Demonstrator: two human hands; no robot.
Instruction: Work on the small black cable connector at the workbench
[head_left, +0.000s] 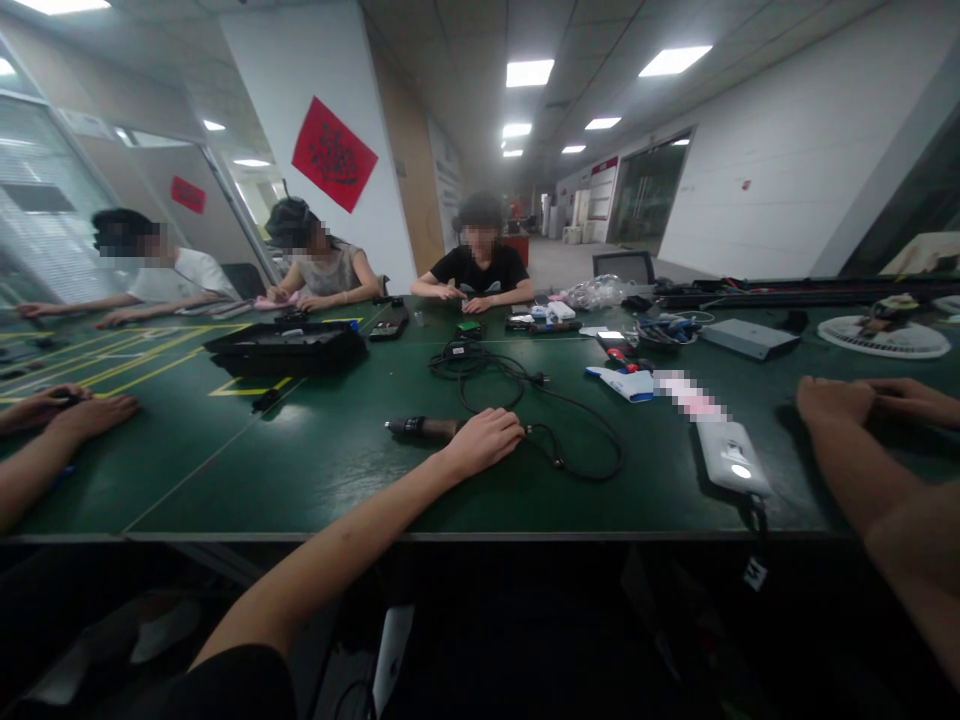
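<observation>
My left hand [484, 440] lies on the green table [315, 470] near its front edge, its fingers wrapped round the rear end of a dark cylindrical tool [421, 428] that points left. A black cord [570, 440] runs from the hand in loops to a coil and plug [487, 372] further back. At the right, my right hand [832, 402] rests on the table holding nothing I can see. Its fingers are turned away and meet other fingers [911, 395] coming from the right edge.
A white device [731, 455] with a cable lies by the front edge. A black case [289, 350], a blue-white tool [622, 385], a grey box [750, 338] and a white round grille [885, 338] sit farther back. A co-worker's hands [67, 410] rest at left; three people sit opposite.
</observation>
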